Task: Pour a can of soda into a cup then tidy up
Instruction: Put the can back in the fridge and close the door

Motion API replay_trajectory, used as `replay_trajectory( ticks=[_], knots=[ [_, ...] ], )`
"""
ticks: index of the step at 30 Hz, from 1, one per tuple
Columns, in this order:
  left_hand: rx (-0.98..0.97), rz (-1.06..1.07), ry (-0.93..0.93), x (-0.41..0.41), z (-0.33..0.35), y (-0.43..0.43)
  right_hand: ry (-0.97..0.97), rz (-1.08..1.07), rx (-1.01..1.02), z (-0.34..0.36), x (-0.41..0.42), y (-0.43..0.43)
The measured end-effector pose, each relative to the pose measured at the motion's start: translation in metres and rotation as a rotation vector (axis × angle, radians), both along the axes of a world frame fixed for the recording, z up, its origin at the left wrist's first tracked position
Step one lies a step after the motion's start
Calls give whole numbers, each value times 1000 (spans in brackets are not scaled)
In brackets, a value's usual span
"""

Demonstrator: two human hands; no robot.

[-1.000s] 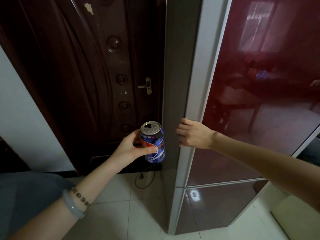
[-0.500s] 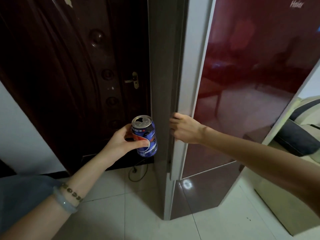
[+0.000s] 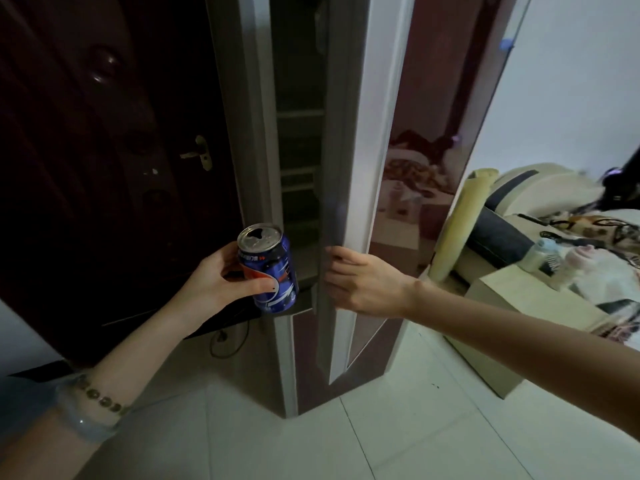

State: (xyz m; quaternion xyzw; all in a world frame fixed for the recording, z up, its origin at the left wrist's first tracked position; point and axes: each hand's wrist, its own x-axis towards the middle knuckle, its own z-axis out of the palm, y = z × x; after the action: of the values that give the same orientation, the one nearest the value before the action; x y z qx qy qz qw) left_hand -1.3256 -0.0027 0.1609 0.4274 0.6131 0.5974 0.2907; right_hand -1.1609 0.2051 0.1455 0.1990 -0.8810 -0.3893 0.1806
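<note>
Soda can [image 3: 268, 268]: blue, with a red-and-white swirl on the side and a silver lid whose mouth is open. Whether any drink is left inside cannot be told.

Location: in mid-air, just in front of the narrow opening of the fridge, near the foot of its upper compartment. It is held close to upright, probably so that nothing spills.

Left grip [image 3: 214, 282]: fingers and thumb are wrapped round the can's body, thumb across the swirl.

Right grip [image 3: 363, 285]: fingers are hooked round the edge of the glossy red fridge door [image 3: 426, 109], which stands ajar, likely to make way for the can.

Shelves [image 3: 299, 150] inside: dim, contents not made out.

Judged stage: tidying up. No cup is in sight.
</note>
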Motion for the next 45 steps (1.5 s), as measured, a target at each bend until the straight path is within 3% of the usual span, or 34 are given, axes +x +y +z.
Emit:
replay_trajectory(
  ticks=[12, 22, 35, 45],
  knots=[
    [10, -97, 18, 138, 4, 21, 142, -219, -138, -19, 197, 12],
    [14, -303, 15, 237, 8, 64, 204, -683, -220, -20, 325, 22],
    [45, -427, 49, 289, 17, 125, 301, -1185, -484, -21, 386, 51],
    [43, -433, 45, 280, 11, 180, 480, -1281, -860, -24, 394, 95]
  ],
)
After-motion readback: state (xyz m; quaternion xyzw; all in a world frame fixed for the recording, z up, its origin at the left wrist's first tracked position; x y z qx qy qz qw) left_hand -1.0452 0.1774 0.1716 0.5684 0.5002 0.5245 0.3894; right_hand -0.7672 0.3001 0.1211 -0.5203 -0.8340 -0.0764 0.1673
